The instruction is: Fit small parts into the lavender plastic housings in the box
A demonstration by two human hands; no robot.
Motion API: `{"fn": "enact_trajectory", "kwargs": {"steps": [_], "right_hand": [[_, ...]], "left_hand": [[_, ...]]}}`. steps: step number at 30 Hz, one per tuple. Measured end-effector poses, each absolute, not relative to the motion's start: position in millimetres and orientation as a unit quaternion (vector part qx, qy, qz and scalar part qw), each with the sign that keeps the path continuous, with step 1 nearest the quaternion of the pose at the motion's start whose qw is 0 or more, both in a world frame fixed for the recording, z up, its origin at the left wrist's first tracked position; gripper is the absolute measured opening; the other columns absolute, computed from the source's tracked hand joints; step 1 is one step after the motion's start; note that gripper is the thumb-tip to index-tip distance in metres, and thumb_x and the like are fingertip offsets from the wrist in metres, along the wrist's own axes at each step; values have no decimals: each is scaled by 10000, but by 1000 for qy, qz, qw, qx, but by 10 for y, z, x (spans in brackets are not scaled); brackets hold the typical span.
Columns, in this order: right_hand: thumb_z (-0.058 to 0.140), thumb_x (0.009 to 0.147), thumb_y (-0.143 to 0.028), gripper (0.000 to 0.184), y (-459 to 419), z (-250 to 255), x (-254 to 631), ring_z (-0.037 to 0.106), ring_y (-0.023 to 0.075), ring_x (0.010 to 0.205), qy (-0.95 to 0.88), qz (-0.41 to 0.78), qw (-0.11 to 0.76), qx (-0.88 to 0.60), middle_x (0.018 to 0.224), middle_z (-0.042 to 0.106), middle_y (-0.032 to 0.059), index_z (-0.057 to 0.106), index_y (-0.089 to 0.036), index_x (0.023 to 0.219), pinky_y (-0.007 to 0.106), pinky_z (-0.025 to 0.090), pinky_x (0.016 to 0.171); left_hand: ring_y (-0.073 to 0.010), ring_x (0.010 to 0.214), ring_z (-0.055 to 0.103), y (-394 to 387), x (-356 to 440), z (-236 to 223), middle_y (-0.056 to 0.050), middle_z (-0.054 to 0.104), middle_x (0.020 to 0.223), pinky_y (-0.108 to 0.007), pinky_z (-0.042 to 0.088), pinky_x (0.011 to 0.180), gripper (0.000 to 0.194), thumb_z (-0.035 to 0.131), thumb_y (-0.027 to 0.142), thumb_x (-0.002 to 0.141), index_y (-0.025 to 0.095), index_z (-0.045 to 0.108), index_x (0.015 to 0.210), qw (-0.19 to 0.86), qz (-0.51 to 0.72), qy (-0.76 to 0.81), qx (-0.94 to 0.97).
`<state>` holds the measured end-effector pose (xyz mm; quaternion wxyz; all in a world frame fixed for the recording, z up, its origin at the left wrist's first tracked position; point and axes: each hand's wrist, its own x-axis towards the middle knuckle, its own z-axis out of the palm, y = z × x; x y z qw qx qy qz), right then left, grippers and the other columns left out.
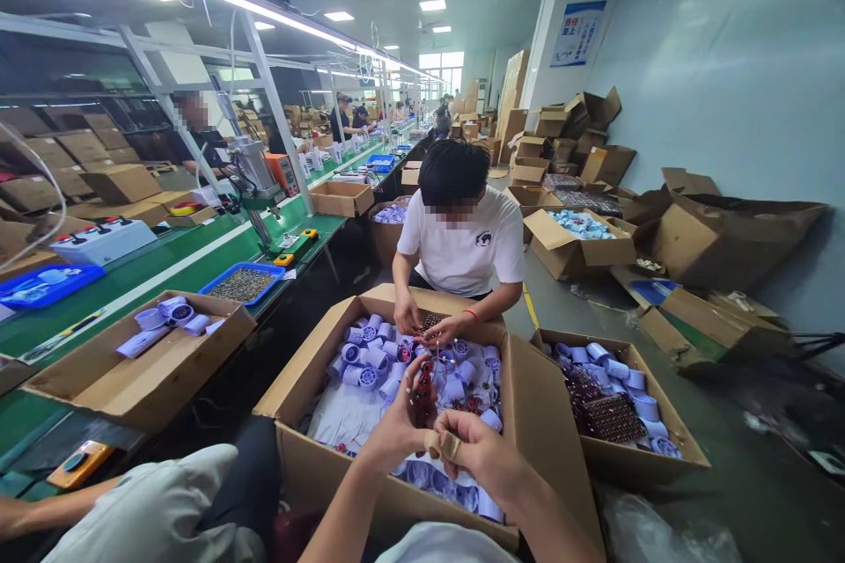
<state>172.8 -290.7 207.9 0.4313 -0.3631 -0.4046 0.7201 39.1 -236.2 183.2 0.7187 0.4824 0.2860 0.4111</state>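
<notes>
My left hand (400, 422) and my right hand (472, 449) meet over an open cardboard box (528, 405) in front of me. Both pinch a small dark cluster of parts with red wires (422, 391); my thumbs carry tan tape. The box holds several purple-white paper rolls (370, 361) and white sheets. Across the box sits a person in a white T-shirt (466, 242), whose hands (422, 325) handle a similar wired cluster at the far rim.
A second box (660, 449) with rolls and dark parts stands to the right. On the left a green bench (165, 259) carries a shallow box, blue trays and a press machine (254, 185). Another person's arm (40, 510) lies at lower left. Empty cartons pile along the right wall.
</notes>
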Motion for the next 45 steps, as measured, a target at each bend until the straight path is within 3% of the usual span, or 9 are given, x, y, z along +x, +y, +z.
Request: {"fn": "enact_trajectory", "kwargs": {"steps": [9, 13, 19, 23, 26, 29, 38, 42, 45], "right_hand": [[787, 546, -583, 500, -2872, 1924, 1671, 378, 52, 457, -357, 720, 469, -366, 558, 502, -64, 507, -181, 646, 213, 284, 471], [698, 635, -635, 486, -2878, 1922, 1644, 426, 78, 490, -372, 665, 517, -390, 562, 523, -52, 542, -184, 725, 227, 341, 502], [462, 895, -426, 301, -2909, 1910, 1580, 599, 191, 729, -576, 356, 513, -527, 764, 678, 68, 650, -192, 869, 315, 464, 679], [391, 905, -254, 291, -2884, 1808, 1566, 630, 230, 799, -635, 156, 512, -557, 856, 701, 108, 668, -196, 968, 359, 489, 726], [396, 900, -218, 281, -2875, 1786, 1578, 631, 222, 740, -652, 76, 508, -557, 797, 696, 99, 673, -198, 944, 351, 498, 694], [419, 896, -207, 253, -2887, 1836, 1605, 615, 197, 662, -659, 33, 514, -549, 715, 677, 79, 670, -188, 871, 314, 490, 626], [457, 838, -176, 228, -2905, 1907, 1667, 576, 173, 627, -652, 59, 545, -524, 652, 652, 46, 674, -203, 771, 285, 465, 600], [526, 852, -318, 214, -2869, 1879, 1721, 618, 199, 711, -595, 243, 546, -537, 783, 708, 77, 712, -213, 865, 310, 490, 654], [588, 810, -478, 357, -2848, 1872, 1760, 645, 226, 818, -485, 409, 558, -535, 958, 720, 103, 698, -200, 1006, 330, 517, 709]], "left_hand": [[-64, 610, 423, -2368, 455, 1709, 48, 496, 783, -162, 376, 526, 1136, 884, 224, 330, 309, 360, 1334, 739, 450, 262, 427], [-47, 518, 397, -2381, 496, 1800, 51, 485, 789, -160, 356, 436, 954, 816, 412, 526, 320, 313, 1332, 698, 497, 336, 391], [-47, 483, 378, -2465, 625, 1851, 67, 456, 760, -163, 343, 430, 790, 702, 516, 671, 317, 289, 1314, 584, 543, 448, 405], [-89, 611, 459, -2531, 703, 1821, 27, 485, 847, -196, 415, 551, 694, 636, 587, 707, 292, 351, 1266, 546, 557, 456, 429], [-113, 704, 489, -2565, 742, 1847, 0, 506, 920, -223, 443, 665, 661, 622, 607, 709, 270, 395, 1230, 552, 549, 454, 434], [-110, 651, 461, -2592, 765, 1899, 7, 508, 876, -228, 442, 629, 692, 601, 639, 705, 267, 389, 1249, 574, 528, 456, 429], [-84, 590, 442, -2631, 748, 2056, 45, 489, 785, -193, 415, 546, 658, 654, 546, 711, 273, 377, 1242, 620, 515, 435, 400], [-46, 435, 332, -2547, 712, 1931, 67, 462, 739, -179, 316, 396, 696, 613, 588, 719, 295, 327, 1282, 604, 501, 452, 424], [-63, 507, 409, -2485, 672, 1834, 61, 472, 750, -187, 388, 481, 728, 705, 505, 667, 288, 354, 1267, 561, 537, 443, 447]]}}
